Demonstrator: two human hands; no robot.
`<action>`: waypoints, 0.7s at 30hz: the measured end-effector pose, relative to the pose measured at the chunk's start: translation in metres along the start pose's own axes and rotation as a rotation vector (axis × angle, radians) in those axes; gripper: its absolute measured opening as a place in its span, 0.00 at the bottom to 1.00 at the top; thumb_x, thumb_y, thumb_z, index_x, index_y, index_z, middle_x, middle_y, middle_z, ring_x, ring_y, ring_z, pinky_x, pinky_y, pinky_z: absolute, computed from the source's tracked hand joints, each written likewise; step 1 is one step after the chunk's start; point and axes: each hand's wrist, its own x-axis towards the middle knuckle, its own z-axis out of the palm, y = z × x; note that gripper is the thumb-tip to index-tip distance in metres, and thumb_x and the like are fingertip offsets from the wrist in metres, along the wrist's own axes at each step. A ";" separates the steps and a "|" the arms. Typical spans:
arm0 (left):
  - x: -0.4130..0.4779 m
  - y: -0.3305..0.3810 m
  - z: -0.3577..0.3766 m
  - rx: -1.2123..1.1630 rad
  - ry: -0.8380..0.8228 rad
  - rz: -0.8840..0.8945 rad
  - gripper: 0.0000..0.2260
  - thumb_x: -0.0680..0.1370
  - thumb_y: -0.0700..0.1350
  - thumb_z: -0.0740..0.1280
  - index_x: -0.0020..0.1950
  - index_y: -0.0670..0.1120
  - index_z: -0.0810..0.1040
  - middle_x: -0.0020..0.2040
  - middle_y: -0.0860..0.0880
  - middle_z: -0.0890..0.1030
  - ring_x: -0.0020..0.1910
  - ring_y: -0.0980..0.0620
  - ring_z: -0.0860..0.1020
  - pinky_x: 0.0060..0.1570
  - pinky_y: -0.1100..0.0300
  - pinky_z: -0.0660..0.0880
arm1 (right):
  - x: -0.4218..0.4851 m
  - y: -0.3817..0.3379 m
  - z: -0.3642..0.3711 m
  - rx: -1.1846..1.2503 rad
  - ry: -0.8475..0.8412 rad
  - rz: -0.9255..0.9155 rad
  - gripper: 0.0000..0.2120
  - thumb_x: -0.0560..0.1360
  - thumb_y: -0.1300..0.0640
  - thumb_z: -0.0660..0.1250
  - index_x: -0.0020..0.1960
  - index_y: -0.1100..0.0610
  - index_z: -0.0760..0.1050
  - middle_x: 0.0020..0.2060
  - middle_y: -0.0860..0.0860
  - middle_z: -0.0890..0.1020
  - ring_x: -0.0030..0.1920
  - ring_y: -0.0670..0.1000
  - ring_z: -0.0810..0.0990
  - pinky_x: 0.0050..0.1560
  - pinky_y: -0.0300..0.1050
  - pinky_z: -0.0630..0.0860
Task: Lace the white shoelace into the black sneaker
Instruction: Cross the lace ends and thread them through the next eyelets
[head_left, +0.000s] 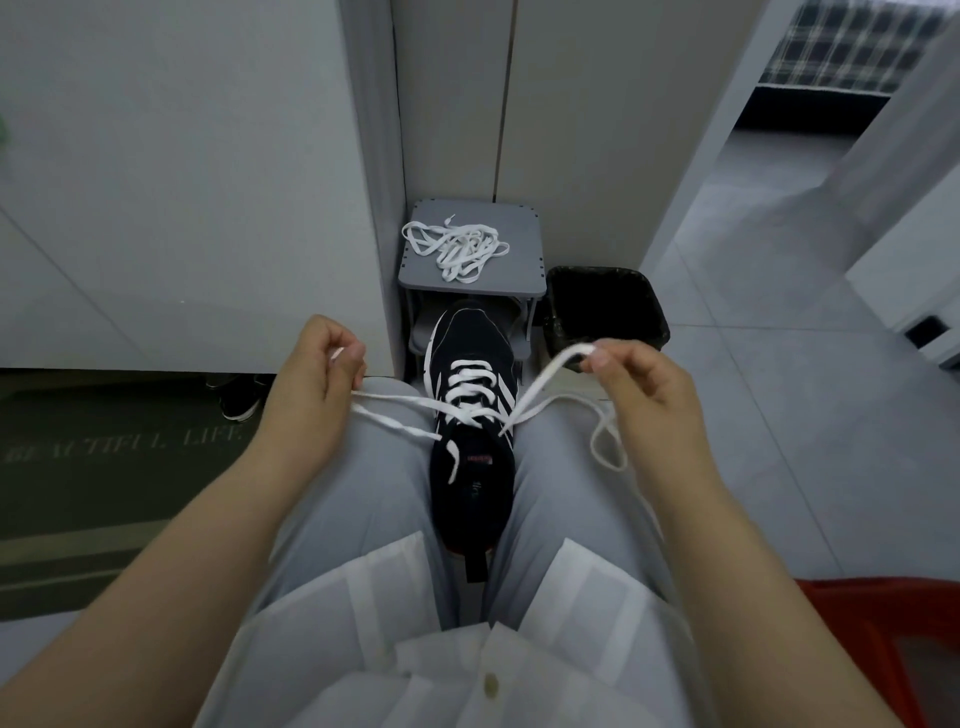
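Observation:
A black sneaker (470, 483) with white side stripes is wedged between my knees, toe pointing away from me. A white shoelace (470, 382) crosses several times over its front eyelets. My left hand (311, 374) pinches a loop of the lace's left end, held out to the left of the sneaker. My right hand (641, 382) pinches a loop of the right end, out to the right, and the slack trails down beside my right wrist. Both strands run taut from the upper eyelets to my hands.
A second white lace (457, 249) lies tangled on a small grey stool (519, 234) against the wall ahead. A black bin (605, 306) stands to its right. Another black shoe (239, 402) and a dark doormat (104, 467) lie left; a red seat edge (878, 613) shows lower right.

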 end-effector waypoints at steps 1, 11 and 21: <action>0.001 -0.003 -0.002 0.059 -0.025 0.032 0.05 0.80 0.41 0.58 0.45 0.44 0.69 0.35 0.51 0.74 0.33 0.63 0.71 0.38 0.72 0.66 | -0.001 -0.005 0.000 0.118 -0.022 0.009 0.15 0.77 0.63 0.62 0.33 0.50 0.75 0.40 0.43 0.82 0.41 0.41 0.77 0.46 0.35 0.72; -0.003 -0.007 0.010 0.511 -0.433 0.213 0.22 0.62 0.70 0.52 0.39 0.59 0.78 0.48 0.60 0.71 0.52 0.55 0.65 0.49 0.58 0.57 | -0.010 0.006 0.015 0.049 -0.216 0.098 0.12 0.71 0.63 0.62 0.32 0.54 0.63 0.31 0.49 0.81 0.35 0.46 0.77 0.38 0.40 0.67; -0.003 0.011 0.010 0.331 -0.466 0.192 0.23 0.68 0.48 0.59 0.63 0.47 0.69 0.58 0.53 0.72 0.53 0.56 0.71 0.52 0.67 0.63 | -0.010 0.013 0.036 -0.744 -0.384 -0.117 0.13 0.80 0.49 0.55 0.60 0.52 0.70 0.49 0.49 0.79 0.44 0.47 0.76 0.40 0.40 0.65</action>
